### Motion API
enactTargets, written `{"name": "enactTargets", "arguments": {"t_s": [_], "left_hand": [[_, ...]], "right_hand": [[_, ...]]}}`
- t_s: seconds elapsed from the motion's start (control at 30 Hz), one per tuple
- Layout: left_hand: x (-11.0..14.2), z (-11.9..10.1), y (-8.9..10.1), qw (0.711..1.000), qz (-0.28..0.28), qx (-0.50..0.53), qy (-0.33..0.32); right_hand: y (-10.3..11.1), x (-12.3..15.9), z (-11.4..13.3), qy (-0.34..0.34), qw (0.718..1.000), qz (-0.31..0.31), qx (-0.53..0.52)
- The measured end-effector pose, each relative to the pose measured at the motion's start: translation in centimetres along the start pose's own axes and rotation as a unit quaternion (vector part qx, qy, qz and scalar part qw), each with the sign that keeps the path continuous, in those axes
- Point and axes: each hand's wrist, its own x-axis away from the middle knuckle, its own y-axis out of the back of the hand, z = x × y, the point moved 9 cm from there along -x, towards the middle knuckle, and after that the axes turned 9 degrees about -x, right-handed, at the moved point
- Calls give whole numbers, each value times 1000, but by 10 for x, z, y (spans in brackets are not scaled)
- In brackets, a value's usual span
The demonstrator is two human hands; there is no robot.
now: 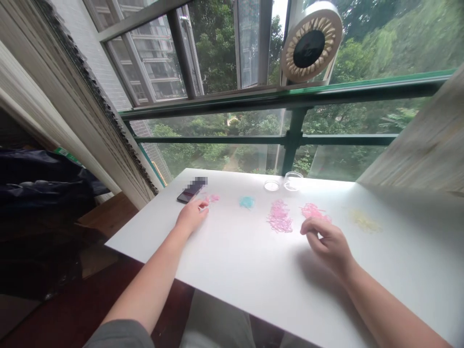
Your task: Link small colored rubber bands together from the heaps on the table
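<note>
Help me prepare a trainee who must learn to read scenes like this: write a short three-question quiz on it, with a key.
1. Fill in: the pile directly left of the purple-pink pile is ____ in colour.
2. True or false: the phone lies nearer the left hand than the right hand.
3. Multiple choice: which of these lies farthest right on the white table?
A) the phone
B) the yellow pile
C) the purple-pink pile

Key: 1. light blue; 2. true; 3. B
</note>
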Motion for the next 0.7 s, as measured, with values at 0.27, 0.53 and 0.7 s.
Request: {"name": "enactTargets", "arguments": {"t_s": [0.27, 0.53, 0.7], "left_hand": [[-2, 20, -3, 999, -34, 3, -17], [-13, 3, -10, 996, -37, -30, -79], [-14, 0, -10, 993, -39, -71, -90]], "right_hand": [[-4, 0, 0, 7, 1000, 16, -5], [-2, 0, -2, 9, 1000, 14, 19], [-6, 1, -5, 14, 999, 24, 17]]}}
